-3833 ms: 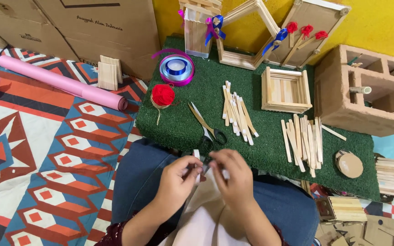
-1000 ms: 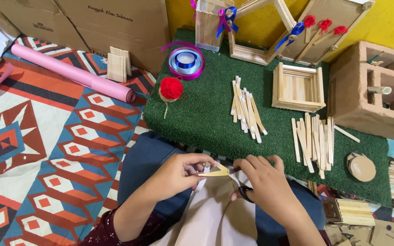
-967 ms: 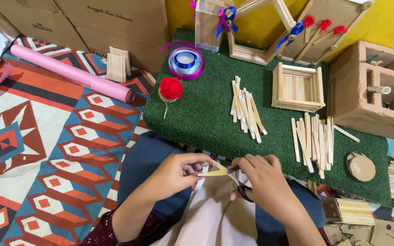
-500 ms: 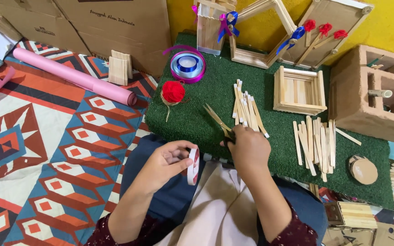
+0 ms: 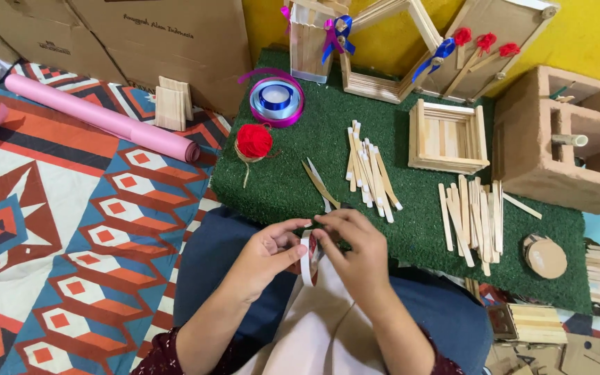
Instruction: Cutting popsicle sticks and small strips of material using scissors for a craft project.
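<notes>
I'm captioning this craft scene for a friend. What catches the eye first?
Both hands, left hand and right hand, meet over the lap on a small white tape roll. Behind them a green mat carries a stick pile, a red pom-pom and a stick tray.

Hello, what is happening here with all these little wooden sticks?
A person sits at a green mat and holds a small roll of tape upright between both hands. The left hand grips one side; the right hand picks at its edge. On the mat lie two piles of wooden sticks, a red pompom, a ribbon spool and a small stick box.
</notes>
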